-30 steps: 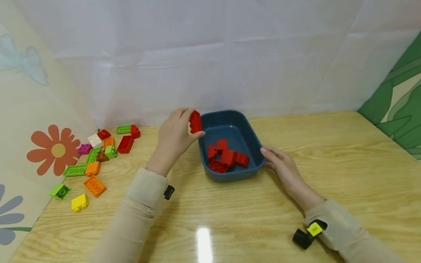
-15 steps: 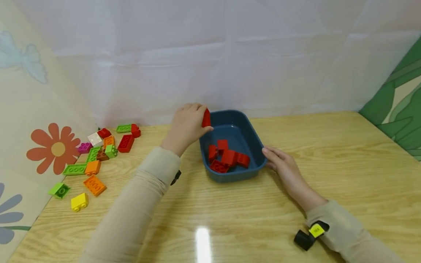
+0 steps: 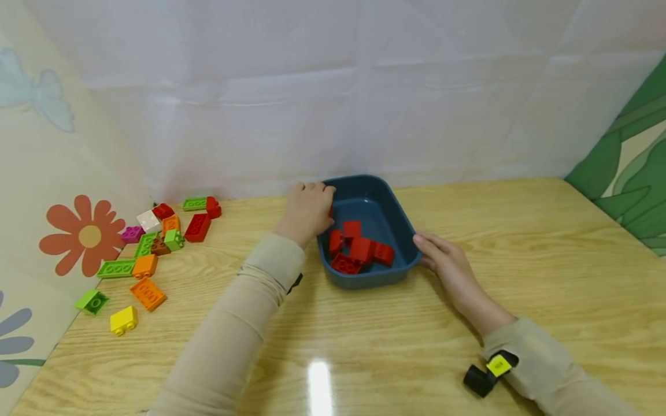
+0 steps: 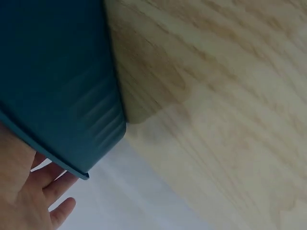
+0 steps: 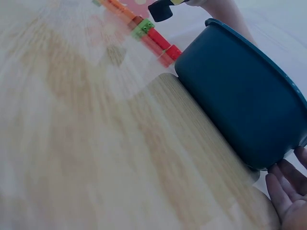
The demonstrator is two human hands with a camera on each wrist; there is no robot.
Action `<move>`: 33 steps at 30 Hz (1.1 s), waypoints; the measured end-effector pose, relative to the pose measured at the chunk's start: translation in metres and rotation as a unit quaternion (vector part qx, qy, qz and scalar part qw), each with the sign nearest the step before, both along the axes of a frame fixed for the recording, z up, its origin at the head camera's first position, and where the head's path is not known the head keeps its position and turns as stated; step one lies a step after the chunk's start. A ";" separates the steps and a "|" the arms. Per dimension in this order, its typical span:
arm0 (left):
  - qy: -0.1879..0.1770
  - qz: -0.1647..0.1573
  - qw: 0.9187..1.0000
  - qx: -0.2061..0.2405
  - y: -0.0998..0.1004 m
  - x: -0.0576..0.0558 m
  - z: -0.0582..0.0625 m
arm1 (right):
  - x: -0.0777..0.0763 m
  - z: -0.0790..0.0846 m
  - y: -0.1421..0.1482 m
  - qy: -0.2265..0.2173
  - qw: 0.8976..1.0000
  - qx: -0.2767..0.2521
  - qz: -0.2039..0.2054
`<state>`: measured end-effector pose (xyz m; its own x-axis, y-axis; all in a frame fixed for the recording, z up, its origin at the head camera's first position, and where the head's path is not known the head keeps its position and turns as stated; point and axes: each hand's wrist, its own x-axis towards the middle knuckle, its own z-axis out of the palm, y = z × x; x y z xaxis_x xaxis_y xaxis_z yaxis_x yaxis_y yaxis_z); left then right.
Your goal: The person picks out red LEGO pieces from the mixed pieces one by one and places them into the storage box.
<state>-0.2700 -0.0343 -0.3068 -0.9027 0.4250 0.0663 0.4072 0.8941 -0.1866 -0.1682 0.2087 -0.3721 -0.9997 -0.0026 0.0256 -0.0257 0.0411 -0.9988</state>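
Note:
A dark blue plastic bin (image 3: 372, 282) stands on the table, its outer wall filling much of the left wrist view. Several red toy bricks (image 3: 361, 249) lie in its near half. At the bin's far left, my left hand (image 3: 307, 212) reaches over the rim and pinches another red brick (image 3: 331, 210), mostly hidden by the fingers. My right hand (image 3: 450, 266) holds the bin's right side, thumb at the rim. In the right wrist view its fingers (image 5: 287, 175) touch the outer wall low down.
Toy bricks in several colours lie scattered at the table's left, among them a red brick (image 3: 198, 227), an orange brick (image 3: 148, 294) and a yellow brick (image 3: 124, 320). A white cloth (image 3: 364, 86) hangs behind the table. Painted panels flank both sides.
My left hand has moved right and then down over the bin's left rim with the red brick, which is now largely out of sight. The right hand and the bin have stayed put.

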 end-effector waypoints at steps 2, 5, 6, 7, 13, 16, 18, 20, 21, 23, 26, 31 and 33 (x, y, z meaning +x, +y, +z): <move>-0.010 -0.003 1.000 -0.005 0.001 0.001 0.000 | 0.000 0.000 0.000 -0.002 1.000 0.000 -0.001; -0.037 -0.010 0.999 -0.013 0.002 0.002 0.000 | 0.000 -0.001 0.000 -0.003 1.000 -0.001 -0.001; -0.047 -0.015 0.999 -0.016 0.003 0.002 0.000 | 0.000 -0.001 0.000 -0.002 1.000 -0.001 -0.001; -0.055 -0.020 0.998 -0.018 0.003 0.002 0.000 | 0.000 -0.001 0.000 -0.001 1.000 0.000 0.000; -0.063 -0.055 0.996 -0.029 0.004 0.003 -0.001 | -0.001 -0.002 -0.001 -0.001 1.000 0.002 0.003; -0.063 -0.058 0.996 -0.033 0.005 0.004 -0.001 | -0.001 -0.002 -0.001 -0.003 1.000 0.002 0.003; -0.061 -0.059 0.996 -0.036 0.006 0.004 -0.001 | 0.000 -0.002 0.000 -0.004 1.000 0.007 0.002; -0.057 -0.062 0.996 -0.034 0.006 0.004 -0.002 | 0.000 -0.001 0.000 -0.005 1.000 0.012 0.003; -0.057 -0.062 0.996 -0.032 0.006 0.004 -0.002 | 0.000 -0.001 0.000 -0.006 1.000 0.014 0.003; -0.057 -0.064 0.996 -0.030 0.005 0.003 -0.002 | 0.000 -0.001 0.000 -0.006 1.000 0.017 0.004; -0.060 -0.068 0.996 -0.027 0.004 0.003 -0.001 | 0.000 -0.001 0.000 -0.005 1.000 0.015 0.005; -0.041 -0.085 0.995 -0.018 0.002 0.003 0.000 | 0.000 -0.001 0.001 0.000 1.000 0.001 0.003; -0.021 -0.096 0.995 -0.010 -0.001 0.002 -0.001 | -0.001 -0.002 0.000 0.003 1.000 -0.004 0.004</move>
